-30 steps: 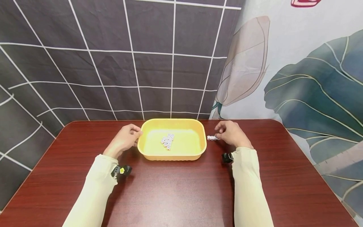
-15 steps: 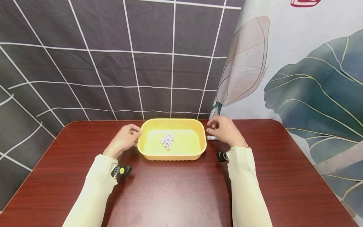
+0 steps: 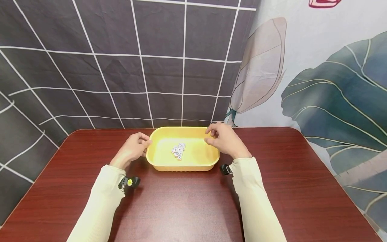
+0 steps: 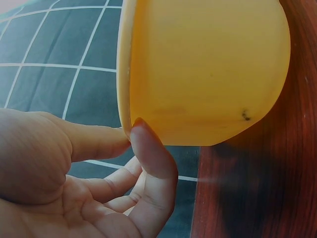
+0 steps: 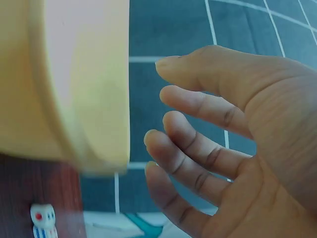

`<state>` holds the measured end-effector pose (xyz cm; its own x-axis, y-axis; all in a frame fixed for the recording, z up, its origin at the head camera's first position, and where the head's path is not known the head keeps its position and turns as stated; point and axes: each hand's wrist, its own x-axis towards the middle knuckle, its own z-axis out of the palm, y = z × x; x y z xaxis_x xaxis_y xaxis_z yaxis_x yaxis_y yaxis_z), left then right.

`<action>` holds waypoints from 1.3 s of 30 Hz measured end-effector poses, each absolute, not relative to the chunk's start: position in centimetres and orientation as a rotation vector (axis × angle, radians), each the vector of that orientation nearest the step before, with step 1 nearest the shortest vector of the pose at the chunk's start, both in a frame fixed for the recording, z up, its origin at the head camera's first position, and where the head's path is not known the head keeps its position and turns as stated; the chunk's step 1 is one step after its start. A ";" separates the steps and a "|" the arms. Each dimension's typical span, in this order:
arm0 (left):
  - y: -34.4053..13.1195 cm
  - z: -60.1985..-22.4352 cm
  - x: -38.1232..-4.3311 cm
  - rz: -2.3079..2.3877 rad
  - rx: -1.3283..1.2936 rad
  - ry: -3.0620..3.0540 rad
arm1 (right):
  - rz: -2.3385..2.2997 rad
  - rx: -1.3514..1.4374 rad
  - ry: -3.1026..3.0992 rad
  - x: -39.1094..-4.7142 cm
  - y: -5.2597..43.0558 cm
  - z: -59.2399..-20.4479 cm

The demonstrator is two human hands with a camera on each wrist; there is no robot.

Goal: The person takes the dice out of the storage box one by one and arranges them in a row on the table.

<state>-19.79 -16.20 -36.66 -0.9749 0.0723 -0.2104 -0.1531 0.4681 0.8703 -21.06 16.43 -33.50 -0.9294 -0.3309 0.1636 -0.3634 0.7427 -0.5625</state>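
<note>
A yellow plastic basin (image 3: 181,168) with rounded corners rests on the table, with a small cluster of white dice (image 3: 178,151) on its floor. My left hand (image 3: 130,149) pinches the basin's left rim between thumb and index finger, as the left wrist view shows close up. Over the right rim hovers my right hand (image 3: 227,140), its fingers loosely bent and nothing between thumb and fingertips in the right wrist view. White dice (image 5: 43,220) with red and blue pips sit on the table beside the basin; in the head view the right hand hides them.
The dark red wooden table (image 3: 187,205) reaches back to a grey cloth (image 3: 163,74) with white grid lines. At the right hangs a white curtain (image 3: 317,43) with a leaf print. Each wrist wears a black strap (image 3: 129,182).
My right hand has moved left from beside the dice on the table to above the basin's right rim. The left hand and the basin have stayed in place.
</note>
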 end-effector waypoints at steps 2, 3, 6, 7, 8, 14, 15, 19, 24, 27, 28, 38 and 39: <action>-16.2 -36.7 -19.8 1.516 -0.069 2.498 | 0.952 0.590 -2.889 -21.0 15.8 -33.5; -16.2 -36.7 -19.8 1.518 -0.068 2.498 | 0.952 0.600 -2.892 -21.0 15.4 -33.6; -16.2 -36.7 -19.8 1.521 -0.064 2.496 | 0.944 0.634 -2.896 -20.8 14.5 -33.7; -16.2 -36.7 -19.8 1.522 -0.064 2.495 | 0.938 0.646 -2.898 -20.8 14.2 -33.8; -16.2 -36.7 -19.8 1.523 -0.064 2.494 | 0.932 0.663 -2.897 -20.8 13.9 -33.9; -16.1 -36.7 -19.8 1.524 -0.066 2.492 | 0.875 0.772 -2.895 -20.9 12.3 -34.7; -16.1 -36.7 -19.8 1.522 -0.066 2.493 | 0.860 0.791 -2.896 -20.9 12.0 -34.9; -16.1 -36.7 -19.7 1.519 -0.069 2.494 | 0.825 0.824 -2.915 -20.7 10.9 -35.5; -16.2 -36.7 -19.7 1.528 -0.068 2.490 | 0.828 0.761 -2.992 -20.1 9.4 -36.1; -16.2 -36.7 -19.7 1.527 -0.068 2.491 | 0.802 0.698 -3.050 -19.7 8.7 -36.4; -16.2 -36.7 -19.7 1.524 -0.068 2.493 | 0.788 0.672 -3.067 -19.7 8.5 -36.6; -16.1 -36.6 -19.8 1.524 -0.064 2.499 | 0.714 0.458 -3.147 -19.5 7.8 -37.4; -16.1 -36.6 -19.8 1.524 -0.066 2.499 | 0.713 0.445 -3.150 -19.5 7.8 -37.4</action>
<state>-19.77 -16.14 -36.62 -0.9763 0.0722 -0.2042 -0.1484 0.4634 0.8736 -19.51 7.79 -37.42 -0.9558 -0.2889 -0.0545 -0.2373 0.8676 -0.4371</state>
